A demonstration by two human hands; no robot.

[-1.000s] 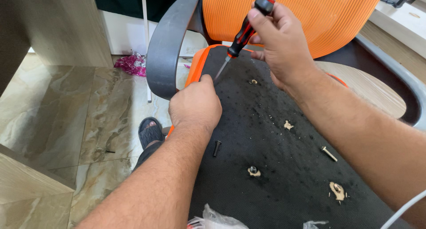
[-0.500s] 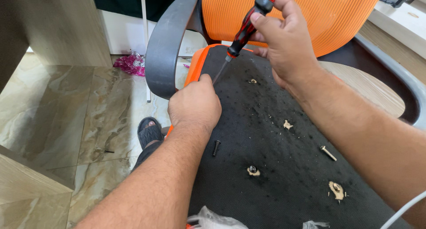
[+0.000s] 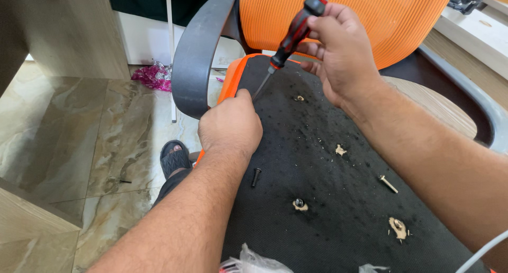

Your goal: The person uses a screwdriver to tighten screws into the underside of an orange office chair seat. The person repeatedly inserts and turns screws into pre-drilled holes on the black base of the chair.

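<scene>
crumpled clear plastic wrap (image 3: 254,261) at the very bottom edge, lying on the black fabric underside of the chair seat (image 3: 338,199), another scrap of it further right. no print readable on either.

just above that, scattered hardware on the fabric: short black bolt (image 3: 256,176) right below the left wrist, pale screw (image 3: 388,183) over by the right forearm, a few torn holes with tan wood showing through, one with a bolt head in it (image 3: 299,203).

left hand (image 3: 230,126) curled into a loose fist, fingers together, pressed down on the seat's left edge next to the orange trim (image 3: 233,81). can't tell if anything's pinched under it.

right hand (image 3: 343,51) higher up and further back, fingers wrapped tight round the red-and-black screwdriver (image 3: 290,36), held tilted, tip angled down to the fabric just beside the left knuckles.

grey armrest loop (image 3: 197,56) crowding the left side of the seat, right up against the left hand. orange mesh backrest (image 3: 370,14) closing off the far side.

plenty of open room off to the left: marbled floor tiles (image 3: 74,130), black sandal (image 3: 174,157) close to the seat edge, wooden panels (image 3: 69,29) further out, crinkly pink foil wrapper (image 3: 153,74) on the floor by the white base at the back.
</scene>
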